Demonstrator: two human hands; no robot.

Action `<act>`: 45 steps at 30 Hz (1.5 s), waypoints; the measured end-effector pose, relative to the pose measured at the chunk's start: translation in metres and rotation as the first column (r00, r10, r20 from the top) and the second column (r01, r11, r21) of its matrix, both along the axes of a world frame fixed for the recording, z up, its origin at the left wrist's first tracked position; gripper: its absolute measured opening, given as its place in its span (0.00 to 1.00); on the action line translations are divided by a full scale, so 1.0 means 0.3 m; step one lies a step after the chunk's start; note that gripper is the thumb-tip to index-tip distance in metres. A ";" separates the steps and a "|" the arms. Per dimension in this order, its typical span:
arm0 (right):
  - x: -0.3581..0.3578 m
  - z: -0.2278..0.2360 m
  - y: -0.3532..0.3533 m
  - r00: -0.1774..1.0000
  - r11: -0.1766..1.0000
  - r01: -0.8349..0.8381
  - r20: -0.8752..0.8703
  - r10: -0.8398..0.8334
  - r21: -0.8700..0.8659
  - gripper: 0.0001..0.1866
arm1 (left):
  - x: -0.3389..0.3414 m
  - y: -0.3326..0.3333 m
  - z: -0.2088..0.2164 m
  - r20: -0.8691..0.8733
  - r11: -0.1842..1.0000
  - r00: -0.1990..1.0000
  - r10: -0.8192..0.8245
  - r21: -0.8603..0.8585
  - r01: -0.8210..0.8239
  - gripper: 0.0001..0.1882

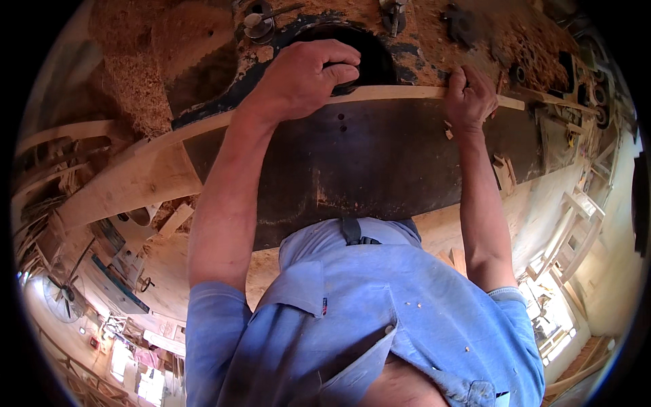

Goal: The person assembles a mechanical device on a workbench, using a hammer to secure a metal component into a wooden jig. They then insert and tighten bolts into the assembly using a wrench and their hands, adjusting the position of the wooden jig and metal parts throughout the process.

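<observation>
A long, narrow wooden strip (397, 92) lies across the dark metal machine table (386, 156), along the edge of a round black opening (376, 61). My left hand (308, 73) is closed over the strip just left of the opening's middle, thumb and fingers curled. Its palm side is hidden. Farther right, my right hand (469, 98) grips the same strip near its right end, fingers folded round it. Two small dark holes show in the table between my arms.
Sawdust (139, 74) is heaped beyond the table, around metal clamp fittings (259, 26). A wide board (129, 183) sits at the left. Small wood offcuts (504, 173) lie by my right forearm. A round fan (64, 295) stands far left, and wooden frames (573, 234) lean at right.
</observation>
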State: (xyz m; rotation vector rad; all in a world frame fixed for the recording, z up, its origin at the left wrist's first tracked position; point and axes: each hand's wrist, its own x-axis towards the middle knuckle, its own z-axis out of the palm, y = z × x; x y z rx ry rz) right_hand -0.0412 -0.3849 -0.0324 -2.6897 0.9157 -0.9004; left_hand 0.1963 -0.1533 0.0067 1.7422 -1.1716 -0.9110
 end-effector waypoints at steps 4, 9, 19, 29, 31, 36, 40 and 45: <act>-0.013 0.004 -0.010 0.990 0.999 0.023 -0.142 -0.019 0.033 0.08 | -0.004 0.006 -0.009 0.017 1.000 1.000 0.019 -0.021 -0.018 0.15; -0.002 0.013 -0.005 0.995 1.000 -0.002 -0.096 0.003 0.013 0.09 | -0.008 0.006 -0.014 0.052 0.999 0.998 0.044 -0.011 -0.043 0.16; 0.001 0.007 -0.009 0.996 1.000 -0.002 -0.091 0.002 -0.006 0.09 | -0.012 0.009 -0.012 0.054 0.997 0.995 0.079 0.003 -0.079 0.15; -0.002 0.006 -0.002 0.994 0.999 -0.020 -0.105 0.016 -0.036 0.12 | -0.052 0.027 0.033 0.173 0.986 0.971 0.164 -0.050 -0.158 0.15; 0.012 0.004 -0.002 0.997 0.999 -0.028 -0.073 0.026 -0.036 0.12 | -0.074 0.025 0.046 0.304 0.916 0.882 0.359 -0.297 -0.271 0.12; -0.008 0.009 -0.003 0.995 1.000 0.004 -0.095 -0.005 -0.008 0.07 | 0.015 -0.025 0.051 0.440 0.595 0.401 0.803 -0.606 -0.527 0.14; -0.002 0.010 0.000 0.999 0.999 -0.002 -0.050 0.000 -0.044 0.06 | 0.049 -0.123 -0.047 0.393 0.487 0.380 0.837 -0.223 -0.844 0.32; 0.004 0.020 0.000 0.994 0.999 0.023 -0.103 -0.026 -0.033 0.06 | 0.080 -0.144 -0.048 0.398 0.466 0.386 0.832 -0.125 -0.876 0.45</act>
